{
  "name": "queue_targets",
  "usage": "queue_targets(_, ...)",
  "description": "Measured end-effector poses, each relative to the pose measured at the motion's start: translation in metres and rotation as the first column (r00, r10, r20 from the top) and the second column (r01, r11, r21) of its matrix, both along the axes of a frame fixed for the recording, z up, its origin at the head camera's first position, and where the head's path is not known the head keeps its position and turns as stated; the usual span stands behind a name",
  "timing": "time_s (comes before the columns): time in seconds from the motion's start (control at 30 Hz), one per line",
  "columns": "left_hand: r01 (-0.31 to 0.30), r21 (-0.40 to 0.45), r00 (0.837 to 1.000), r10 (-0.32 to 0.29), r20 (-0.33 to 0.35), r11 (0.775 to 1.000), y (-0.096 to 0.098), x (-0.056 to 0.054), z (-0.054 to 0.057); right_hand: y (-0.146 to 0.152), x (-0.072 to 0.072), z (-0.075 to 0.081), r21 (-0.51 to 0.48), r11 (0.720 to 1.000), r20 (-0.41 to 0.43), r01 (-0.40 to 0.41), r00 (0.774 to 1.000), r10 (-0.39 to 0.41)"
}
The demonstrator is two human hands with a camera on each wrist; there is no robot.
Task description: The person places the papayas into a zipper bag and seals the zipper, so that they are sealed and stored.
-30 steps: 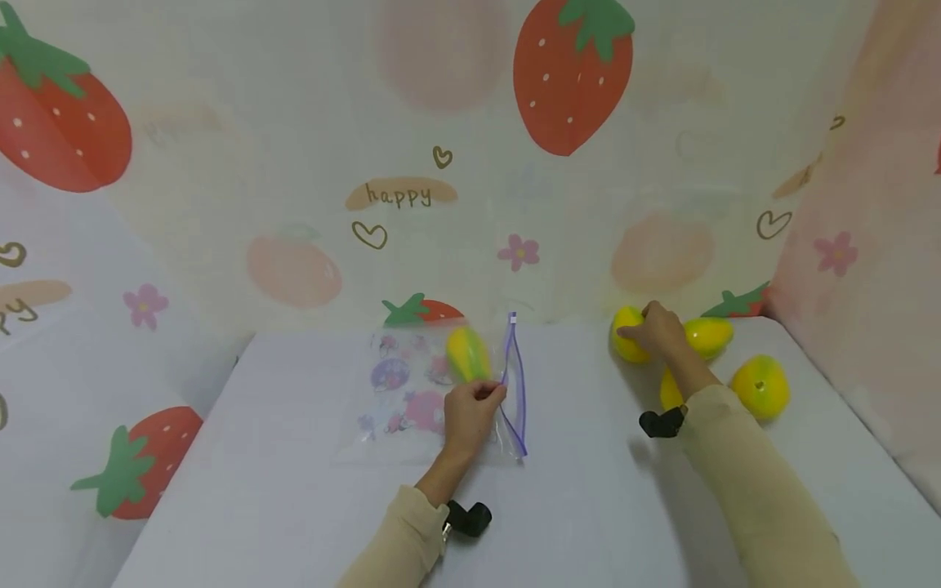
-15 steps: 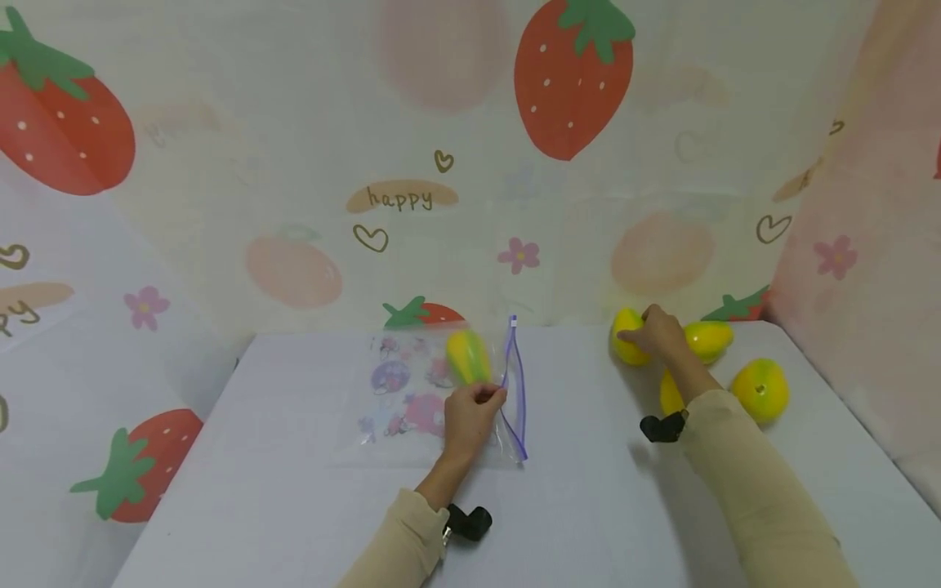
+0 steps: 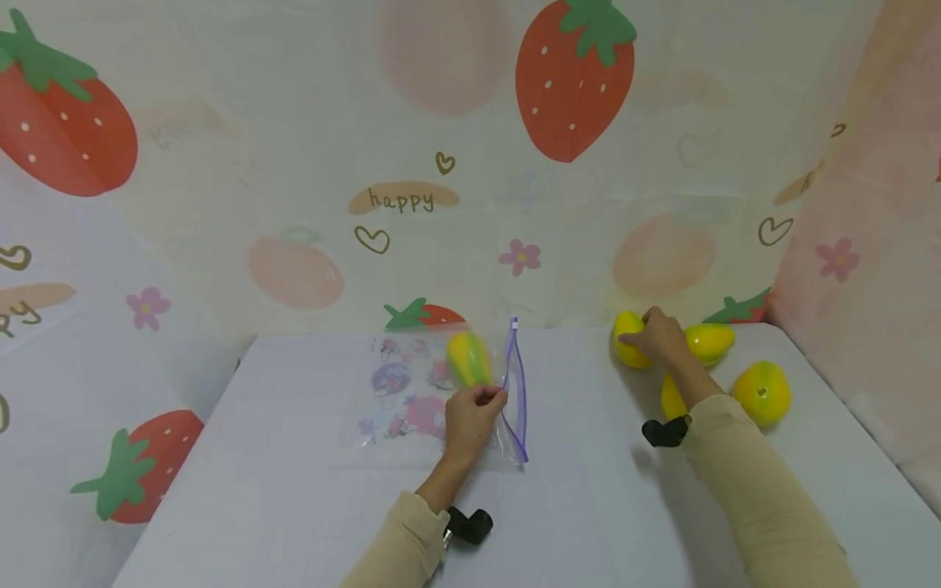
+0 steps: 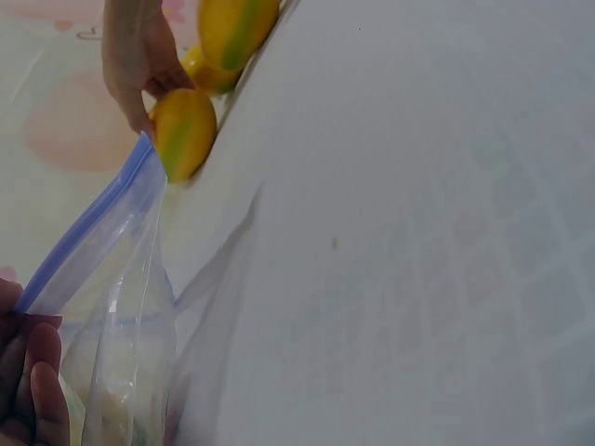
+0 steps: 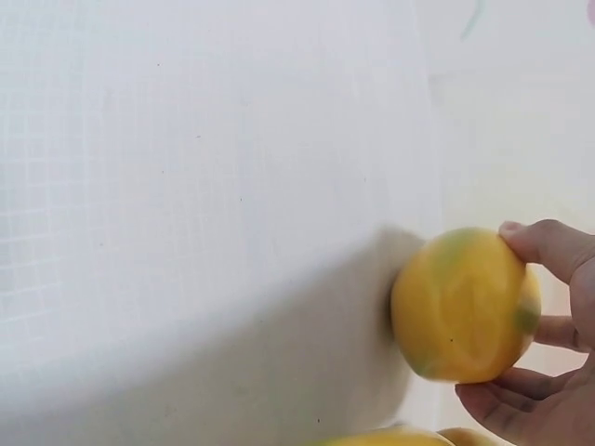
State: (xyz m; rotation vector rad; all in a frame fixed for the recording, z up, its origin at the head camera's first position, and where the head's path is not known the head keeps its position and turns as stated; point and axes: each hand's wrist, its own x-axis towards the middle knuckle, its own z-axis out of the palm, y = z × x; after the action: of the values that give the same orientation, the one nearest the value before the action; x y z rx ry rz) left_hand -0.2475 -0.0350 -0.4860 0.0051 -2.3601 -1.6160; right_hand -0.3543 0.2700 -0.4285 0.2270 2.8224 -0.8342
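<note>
A clear zip bag [image 3: 419, 408] with pink and purple prints stands in the middle, its purple zip edge [image 3: 523, 392] spread apart on the right. My left hand [image 3: 470, 420] pinches the bag near its mouth. One yellow papaya [image 3: 469, 358] with green streaks shows through the plastic. Over at the right back, my right hand [image 3: 664, 339] grips another papaya [image 5: 465, 307], thumb on one side and fingers on the other. In the left wrist view, the fingers [image 4: 42, 372] hold the blue-purple zip rim.
More papayas sit around the right forearm: one behind it [image 3: 709, 343], one partly hidden by it [image 3: 672, 398], and one to its right [image 3: 762, 394]. A wall cloth [image 3: 573, 204] with strawberry prints rises behind the white table [image 3: 279, 506].
Both hands keep their places and grips. The whole head view has shifted slightly downward in the frame; the bag and fruit look the same.
</note>
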Motion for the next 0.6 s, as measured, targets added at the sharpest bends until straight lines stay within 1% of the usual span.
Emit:
queue_targets(0.1, 0.001, 0.001, 1.0, -0.001, -0.002, 1.0, -0.001, 0.0, 0.0, -0.002, 0.001, 0.0, 0.019, 1.0, -0.016, -0.008, 1.0, 0.008)
queue_targets(0.27, -0.004, 0.01, 1.0, 0.004, -0.002, 1.0, -0.002, -0.001, 0.003, -0.003, 0.004, 0.003, 0.021, 1.0, -0.037, -0.011, 0.999, 0.011)
queue_targets(0.37, 0.003, 0.014, 1.0, -0.003, 0.011, 1.0, -0.003, -0.001, 0.003, 0.0, 0.008, 0.002, 0.006, 1.0, -0.044, -0.013, 0.999, 0.014)
queue_targets(0.5, 0.016, 0.023, 0.999, -0.017, 0.028, 1.0, -0.004, -0.001, 0.002, 0.003, 0.013, 0.001, -0.026, 0.999, -0.031, -0.02, 0.999, 0.019)
queue_targets(0.6, 0.013, 0.027, 1.0, -0.014, 0.026, 1.0, -0.005, -0.001, 0.003, 0.002, 0.016, 0.002, -0.051, 0.998, -0.022, -0.029, 0.999, 0.028)
